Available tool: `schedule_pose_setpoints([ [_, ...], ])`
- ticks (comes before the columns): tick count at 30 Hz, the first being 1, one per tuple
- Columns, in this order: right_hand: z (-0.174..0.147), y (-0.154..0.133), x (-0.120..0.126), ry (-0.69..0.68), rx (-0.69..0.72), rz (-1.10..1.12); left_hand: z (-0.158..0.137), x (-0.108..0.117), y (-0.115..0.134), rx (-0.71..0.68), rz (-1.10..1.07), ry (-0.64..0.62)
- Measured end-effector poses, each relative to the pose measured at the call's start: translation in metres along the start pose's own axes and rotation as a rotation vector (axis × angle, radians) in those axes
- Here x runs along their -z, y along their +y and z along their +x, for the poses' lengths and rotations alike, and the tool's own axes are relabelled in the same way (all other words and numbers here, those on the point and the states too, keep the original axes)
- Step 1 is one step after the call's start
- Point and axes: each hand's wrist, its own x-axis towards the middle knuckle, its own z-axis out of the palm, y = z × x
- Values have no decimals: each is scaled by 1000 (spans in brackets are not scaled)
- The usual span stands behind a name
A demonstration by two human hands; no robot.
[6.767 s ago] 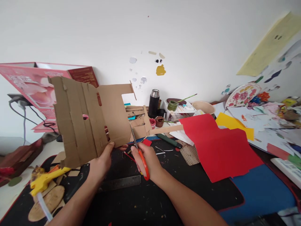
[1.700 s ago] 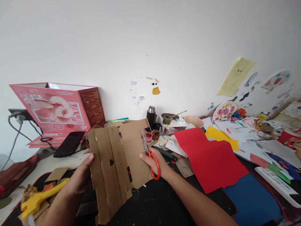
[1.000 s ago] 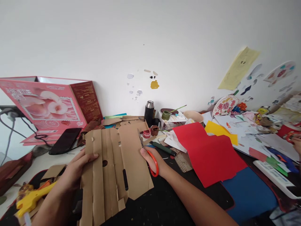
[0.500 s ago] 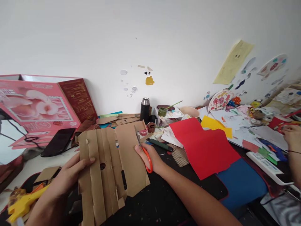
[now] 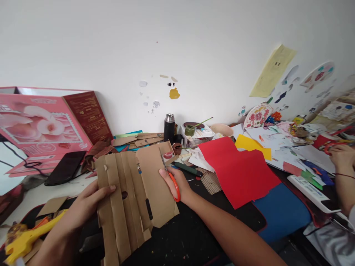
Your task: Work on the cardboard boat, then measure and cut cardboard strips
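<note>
Cardboard (image 5: pixel 131 207) now sits lower than seconds ago.

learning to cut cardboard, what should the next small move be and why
Probably line up the scissors with the right edge of the cardboard: the right hand holds them, blades near that edge, while the left hand grips the opposite side.

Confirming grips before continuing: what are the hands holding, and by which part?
The left hand holds the cardboard by its left edge; the right hand holds the scissors by their orange handle.
</note>
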Motion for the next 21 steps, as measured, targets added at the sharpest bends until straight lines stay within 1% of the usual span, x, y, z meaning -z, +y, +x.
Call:
schedule_pose_setpoints([
  [2,0,0,0,8,6,-12,0,-1,-1,-13,-56,-26],
  [3,-1,0,1,13,8,-23,-1,-1,-1,-23,-76,-19],
  [6,-2,-2,1,33,11,-64,-1,-2,-4,-32,-100,-41],
  [10,-2,-2,1,43,2,-55,2,0,-4,-20,-83,-96],
  [15,-2,5,1,43,-7,-35,6,0,-3,-15,-25,-90],
  [21,-2,8,0,50,-7,-43,5,-3,1,-22,14,-130],
])
